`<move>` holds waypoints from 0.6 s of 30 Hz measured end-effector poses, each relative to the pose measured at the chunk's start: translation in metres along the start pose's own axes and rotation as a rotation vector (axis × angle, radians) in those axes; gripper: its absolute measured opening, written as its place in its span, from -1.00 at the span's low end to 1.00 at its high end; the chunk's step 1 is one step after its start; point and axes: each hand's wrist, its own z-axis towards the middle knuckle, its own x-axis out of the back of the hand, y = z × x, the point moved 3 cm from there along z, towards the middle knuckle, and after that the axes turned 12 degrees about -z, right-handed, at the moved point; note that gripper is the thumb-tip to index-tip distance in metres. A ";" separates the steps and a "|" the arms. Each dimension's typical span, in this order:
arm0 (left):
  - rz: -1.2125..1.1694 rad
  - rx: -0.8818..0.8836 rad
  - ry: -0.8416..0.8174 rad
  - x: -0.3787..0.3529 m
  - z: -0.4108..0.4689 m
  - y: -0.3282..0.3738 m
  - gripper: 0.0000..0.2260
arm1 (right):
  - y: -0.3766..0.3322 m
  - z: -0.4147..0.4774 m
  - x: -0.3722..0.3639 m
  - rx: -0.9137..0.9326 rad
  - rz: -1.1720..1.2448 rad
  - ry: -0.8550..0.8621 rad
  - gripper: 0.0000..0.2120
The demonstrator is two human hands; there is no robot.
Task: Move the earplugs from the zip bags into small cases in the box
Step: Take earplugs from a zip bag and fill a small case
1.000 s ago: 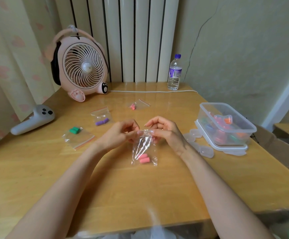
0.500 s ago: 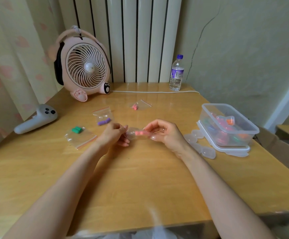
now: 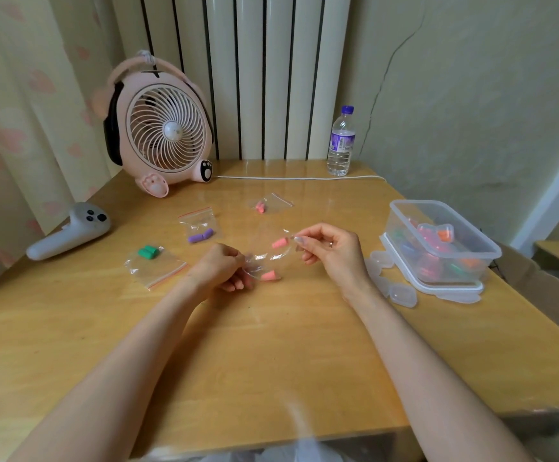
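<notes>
We hold a small see-through plastic zip bag [image 3: 266, 258] just above the wooden worktop [image 3: 271, 345], in the middle, between our two hands. Our left hand [image 3: 223, 270] has its fingers curled round the left end of the bag. Our right hand [image 3: 333, 248] pinches the right end with thumb and finger.

Two pink foam earplugs [image 3: 279, 242] are with this bag. One sits just beside our right fingertips. The other is lower, near our left hand. The bag is so clear that we cannot tell if the lower one is inside it.

We think the earplugs are very light and squishy, and they may roll or bounce if they drop. A soft pinch round the fat middle should do. The bag looks thin, floppy and a bit slippery, so its stiff zip edge is the best place to hold.

On the right stands a clear plastic box [image 3: 491, 253]. In it are small cases [image 3: 436, 231] with pink, orange and green earplugs. A few empty clear cases [image 3: 403, 295] lie on the worktop, touching the box's left side.

Three more bags wait on the left and far side: a bag with green earplugs [image 3: 153, 265], a bag with purple earplugs [image 3: 198, 225] and a bag with pink earplugs [image 3: 269, 205].
</notes>
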 end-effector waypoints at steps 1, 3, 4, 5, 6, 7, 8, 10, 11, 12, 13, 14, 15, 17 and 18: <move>0.013 -0.007 0.001 0.000 0.001 0.000 -0.73 | 0.000 0.000 0.001 -0.001 -0.010 0.005 -0.84; 0.040 -0.025 0.008 0.001 0.003 -0.001 -0.72 | 0.000 0.000 0.002 -0.003 -0.024 0.012 -0.83; 0.054 -0.033 0.011 0.001 0.004 -0.002 -0.71 | 0.000 0.000 0.002 -0.005 -0.028 0.014 -0.83; 0.071 -0.041 0.014 0.002 0.005 -0.003 -0.71 | 0.000 0.000 0.002 -0.007 -0.030 0.016 -0.84; 0.089 -0.049 0.022 0.002 0.006 -0.003 -0.69 | 0.000 0.000 0.002 -0.008 -0.028 0.021 -0.85; 0.109 -0.062 0.039 0.003 0.007 -0.003 -0.68 | 0.000 0.000 0.002 -0.007 -0.021 0.028 -0.86; 0.130 -0.076 0.063 0.004 0.008 -0.003 -0.67 | 0.000 0.000 0.002 -0.006 -0.010 0.037 -0.86; 0.128 -0.114 0.115 0.005 0.010 -0.003 -0.71 | 0.000 0.001 0.004 0.002 0.023 0.060 -0.86; 0.093 -0.136 0.131 0.006 0.012 -0.003 -0.75 | 0.000 0.002 0.005 0.007 0.036 0.073 -0.85; 0.060 -0.156 0.141 0.007 0.013 -0.003 -0.77 | 0.000 0.002 0.006 0.010 0.047 0.084 -0.85; 0.041 -0.181 0.142 0.007 0.014 -0.003 -0.74 | 0.000 0.003 0.007 0.013 0.058 0.094 -0.86; 0.029 -0.207 0.127 0.007 0.014 -0.003 -0.69 | 0.000 0.003 0.008 0.015 0.067 0.104 -0.87; 0.007 -0.244 0.105 0.007 0.013 -0.001 -0.66 | 0.000 0.004 0.008 0.017 0.075 0.114 -0.87; -0.059 -0.318 0.059 0.004 0.010 0.004 -0.69 | 0.000 0.004 0.009 0.022 0.088 0.125 -0.88; -0.093 -0.344 0.029 0.002 0.007 0.007 -0.73 | 0.000 0.004 0.010 0.023 0.096 0.128 -0.89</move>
